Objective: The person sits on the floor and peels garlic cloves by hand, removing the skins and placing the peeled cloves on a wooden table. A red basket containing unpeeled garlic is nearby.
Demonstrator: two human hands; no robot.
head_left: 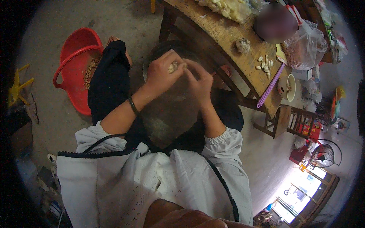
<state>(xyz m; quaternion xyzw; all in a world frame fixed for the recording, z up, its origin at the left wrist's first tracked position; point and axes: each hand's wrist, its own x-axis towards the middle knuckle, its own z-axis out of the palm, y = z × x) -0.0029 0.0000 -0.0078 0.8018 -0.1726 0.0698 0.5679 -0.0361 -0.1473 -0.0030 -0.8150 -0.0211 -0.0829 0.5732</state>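
Over my lap, my left hand (164, 69) curls around a pale garlic bulb (172, 67), which shows between thumb and fingers. My right hand (201, 81) meets it from the right, thumb and fingertips pinched at the bulb's side. Most of the bulb is hidden by my fingers. Below both hands is a dark round basin (145, 67), partly covered by my arms. On the wooden table (228, 37) to the right, another garlic bulb (243, 45) sits apart from a small group of pale cloves (265, 65).
A red basket (71, 91) holding brown nuts or seeds (90, 71) stands left of my leg. A purple handle (271, 87), a cream bowl (288, 87), a clear plastic bag (306, 47) and a bag of pale pieces (228, 8) lie along the table. Behind is a wooden chair (281, 121).
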